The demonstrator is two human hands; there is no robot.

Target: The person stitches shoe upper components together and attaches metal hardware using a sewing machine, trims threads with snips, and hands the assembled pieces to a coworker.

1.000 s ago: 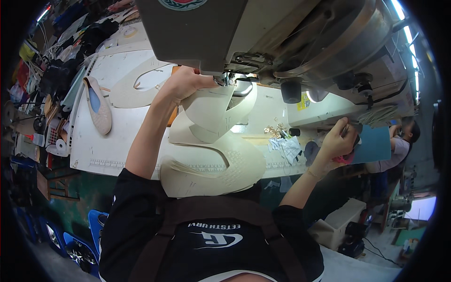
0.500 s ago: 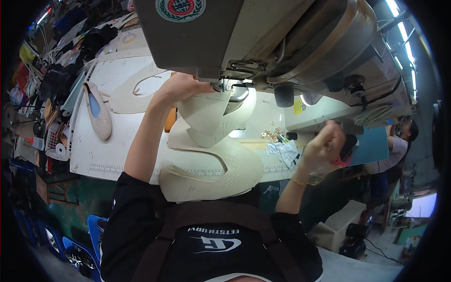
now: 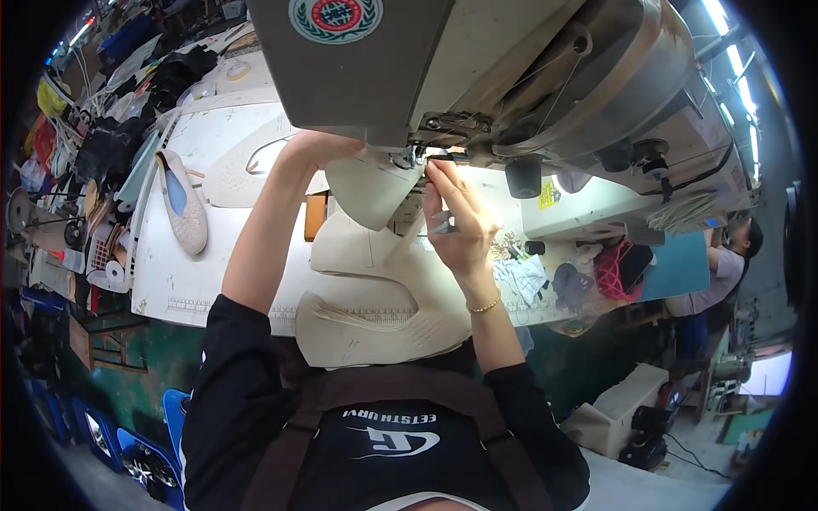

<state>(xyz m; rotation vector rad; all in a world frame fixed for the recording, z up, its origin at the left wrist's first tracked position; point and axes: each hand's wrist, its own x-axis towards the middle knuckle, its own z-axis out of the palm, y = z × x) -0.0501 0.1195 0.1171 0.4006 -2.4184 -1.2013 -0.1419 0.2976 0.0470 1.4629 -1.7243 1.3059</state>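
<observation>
A cream shoe upper piece (image 3: 373, 187) sits under the needle and presser foot (image 3: 406, 158) of a sewing machine (image 3: 349, 72). My left hand (image 3: 322, 148) grips its upper left edge, the fingertips partly hidden by the machine head. Close beside the needle, my right hand (image 3: 463, 223) is pinched, its fingertips at the presser foot. What the pinch holds is too small to make out. A small grey metallic object (image 3: 442, 223) shows against the right palm. More cream upper pieces (image 3: 362, 328) lie stacked at the table's front edge, below the machine.
On the white table (image 3: 247, 289) a finished cream flat shoe (image 3: 185, 209) lies at left, beside another flat upper (image 3: 247, 170). An orange-brown block (image 3: 315, 216) stands near the machine. Crumpled white cloth (image 3: 521, 279) and a pink mesh item (image 3: 611, 271) lie at right. A person (image 3: 724, 260) sits far right.
My right hand has swung in from the right to the needle, and its fingers are now pinched there. The sewn piece has turned and shifted up, uncovering more of the stack below.
</observation>
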